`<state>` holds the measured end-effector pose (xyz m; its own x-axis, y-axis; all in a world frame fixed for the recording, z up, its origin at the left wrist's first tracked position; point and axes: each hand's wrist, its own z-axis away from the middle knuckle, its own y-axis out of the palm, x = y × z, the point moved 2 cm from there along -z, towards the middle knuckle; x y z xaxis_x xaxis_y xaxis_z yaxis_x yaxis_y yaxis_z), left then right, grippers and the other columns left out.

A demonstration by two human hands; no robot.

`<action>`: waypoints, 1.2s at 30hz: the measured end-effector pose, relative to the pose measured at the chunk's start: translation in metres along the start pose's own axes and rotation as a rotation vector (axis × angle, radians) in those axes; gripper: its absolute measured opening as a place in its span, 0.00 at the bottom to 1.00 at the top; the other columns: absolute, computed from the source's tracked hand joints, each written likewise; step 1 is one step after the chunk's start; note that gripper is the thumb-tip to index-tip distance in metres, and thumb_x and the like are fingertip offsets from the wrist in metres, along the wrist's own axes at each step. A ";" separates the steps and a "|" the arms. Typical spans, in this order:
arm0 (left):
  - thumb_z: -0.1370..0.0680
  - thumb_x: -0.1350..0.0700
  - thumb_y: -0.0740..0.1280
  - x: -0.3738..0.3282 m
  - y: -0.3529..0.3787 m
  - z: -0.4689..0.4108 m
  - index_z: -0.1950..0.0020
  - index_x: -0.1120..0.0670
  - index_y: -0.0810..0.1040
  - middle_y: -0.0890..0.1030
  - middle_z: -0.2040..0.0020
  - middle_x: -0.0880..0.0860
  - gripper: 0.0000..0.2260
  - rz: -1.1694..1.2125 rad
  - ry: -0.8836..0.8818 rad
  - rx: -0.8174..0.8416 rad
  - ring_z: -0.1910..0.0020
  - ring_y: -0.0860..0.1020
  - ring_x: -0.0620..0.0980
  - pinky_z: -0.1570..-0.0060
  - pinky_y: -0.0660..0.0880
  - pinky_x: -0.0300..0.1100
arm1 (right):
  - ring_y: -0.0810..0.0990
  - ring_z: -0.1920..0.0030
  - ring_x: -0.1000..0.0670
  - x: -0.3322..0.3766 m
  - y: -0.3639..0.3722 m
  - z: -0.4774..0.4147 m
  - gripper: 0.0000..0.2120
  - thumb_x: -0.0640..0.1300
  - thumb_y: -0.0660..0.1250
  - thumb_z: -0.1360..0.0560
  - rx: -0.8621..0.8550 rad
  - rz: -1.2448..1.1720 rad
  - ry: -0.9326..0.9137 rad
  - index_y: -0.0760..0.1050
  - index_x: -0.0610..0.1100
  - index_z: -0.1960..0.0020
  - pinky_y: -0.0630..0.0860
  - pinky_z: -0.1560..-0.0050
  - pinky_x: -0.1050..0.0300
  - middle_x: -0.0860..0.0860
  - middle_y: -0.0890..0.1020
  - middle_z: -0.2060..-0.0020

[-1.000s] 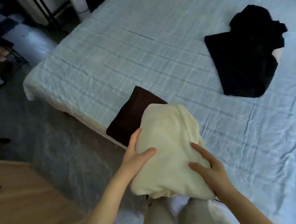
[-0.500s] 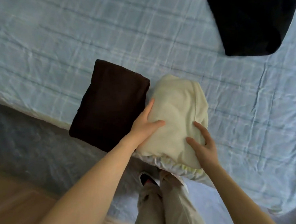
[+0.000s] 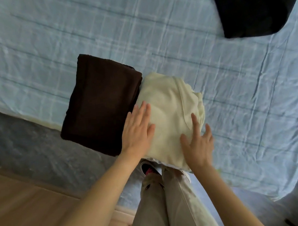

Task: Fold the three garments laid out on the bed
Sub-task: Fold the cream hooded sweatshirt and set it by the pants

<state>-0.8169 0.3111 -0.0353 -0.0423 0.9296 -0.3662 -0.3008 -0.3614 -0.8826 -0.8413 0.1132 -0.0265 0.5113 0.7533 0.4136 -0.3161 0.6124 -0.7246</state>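
A folded cream garment (image 3: 167, 107) lies at the near edge of the bed (image 3: 100, 26), touching a folded dark brown garment (image 3: 100, 103) on its left. My left hand (image 3: 137, 130) lies flat with straight fingers on the cream garment's left side. My right hand (image 3: 197, 144) rests flat on its right side, fingers spread. A black garment (image 3: 250, 4) lies spread out at the upper right, partly cut off by the frame.
The bed is covered with a light blue checked sheet. Below the bed edge are a grey rug (image 3: 29, 148) and wooden floor (image 3: 26, 206). My trouser legs (image 3: 167, 202) and a shoe (image 3: 148, 167) stand against the bed.
The cream garment went from held above the bed edge to lying on the bed beside the brown one. Both hands now lie flat on it. The camera tilted down.
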 end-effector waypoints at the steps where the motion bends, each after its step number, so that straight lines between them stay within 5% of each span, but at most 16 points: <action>1: 0.17 0.46 0.53 -0.003 0.002 -0.005 0.19 0.55 0.53 0.53 0.19 0.52 0.28 -0.036 0.063 -0.010 0.20 0.53 0.55 0.22 0.52 0.53 | 0.59 0.25 0.36 0.009 -0.002 0.003 0.31 0.53 0.60 0.20 -0.121 0.073 -0.064 0.53 0.59 0.20 0.60 0.28 0.40 0.38 0.59 0.23; 5: 0.17 0.46 0.47 -0.010 0.027 -0.019 0.20 0.57 0.53 0.52 0.19 0.53 0.27 -0.183 0.129 0.039 0.19 0.49 0.54 0.22 0.51 0.55 | 0.49 0.19 0.46 0.035 0.021 -0.018 0.27 0.53 0.48 0.18 -0.120 0.107 -0.440 0.53 0.54 0.19 0.47 0.21 0.45 0.47 0.56 0.19; 20: 0.18 0.48 0.51 0.007 0.092 -0.025 0.19 0.58 0.50 0.52 0.18 0.55 0.29 -0.256 0.161 -0.087 0.19 0.49 0.55 0.22 0.46 0.54 | 0.43 0.20 0.52 -0.009 0.097 -0.073 0.31 0.50 0.50 0.21 -0.226 0.173 -0.479 0.47 0.54 0.19 0.42 0.20 0.46 0.55 0.48 0.20; 24: 0.17 0.48 0.51 -0.002 0.062 -0.023 0.19 0.58 0.52 0.52 0.18 0.54 0.28 -0.223 0.130 0.005 0.19 0.48 0.53 0.22 0.49 0.55 | 0.46 0.19 0.50 0.010 0.063 -0.059 0.30 0.49 0.53 0.18 -0.057 0.185 -0.450 0.49 0.54 0.19 0.42 0.20 0.47 0.53 0.51 0.19; 28: 0.17 0.51 0.57 -0.013 0.003 -0.020 0.22 0.55 0.62 0.63 0.21 0.53 0.24 -0.045 0.107 0.113 0.22 0.59 0.52 0.25 0.59 0.48 | 0.61 0.23 0.45 0.040 0.006 -0.038 0.24 0.48 0.60 0.18 0.077 0.088 -0.427 0.64 0.46 0.22 0.60 0.25 0.43 0.47 0.67 0.24; 31: 0.18 0.50 0.59 -0.031 -0.067 -0.002 0.25 0.53 0.68 0.74 0.29 0.53 0.22 -0.014 0.150 0.014 0.31 0.72 0.52 0.35 0.68 0.47 | 0.67 0.26 0.44 0.064 -0.050 0.001 0.23 0.47 0.61 0.18 0.009 0.074 -0.498 0.66 0.45 0.23 0.66 0.27 0.47 0.46 0.71 0.26; 36: 0.20 0.48 0.57 -0.067 -0.176 0.083 0.28 0.56 0.72 0.78 0.34 0.54 0.23 0.007 0.328 -0.218 0.34 0.74 0.53 0.35 0.69 0.47 | 0.67 0.26 0.43 0.090 -0.128 0.104 0.23 0.48 0.63 0.18 -0.183 0.075 -0.620 0.68 0.45 0.24 0.65 0.27 0.43 0.47 0.73 0.28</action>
<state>-0.8403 0.3190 0.1693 0.2737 0.8674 -0.4157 -0.0905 -0.4070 -0.9089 -0.8380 0.1270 0.1610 -0.0808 0.8247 0.5598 -0.1643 0.5429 -0.8235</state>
